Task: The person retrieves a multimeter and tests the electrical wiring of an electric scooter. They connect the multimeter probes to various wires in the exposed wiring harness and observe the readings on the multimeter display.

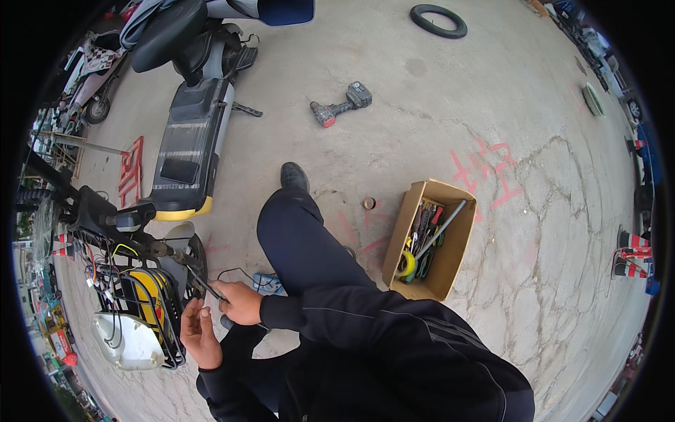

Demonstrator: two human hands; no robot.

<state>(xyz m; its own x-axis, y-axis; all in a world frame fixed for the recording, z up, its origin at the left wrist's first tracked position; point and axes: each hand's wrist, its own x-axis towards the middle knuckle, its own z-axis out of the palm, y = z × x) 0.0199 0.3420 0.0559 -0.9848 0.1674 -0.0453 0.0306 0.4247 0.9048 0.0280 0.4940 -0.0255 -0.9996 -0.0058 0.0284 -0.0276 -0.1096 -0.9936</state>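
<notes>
though slim, plainly straight, the dark rod (202,283) tight in the right hand (240,303), left hand (201,336) half-curled, its hold unclear

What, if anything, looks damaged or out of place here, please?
Wires hang exposed at the front of the scooter, as if uncovered. The drill lies on the ground, away from the cardboard box holding other tools. On the right, that ground is visibly cracked.
</notes>
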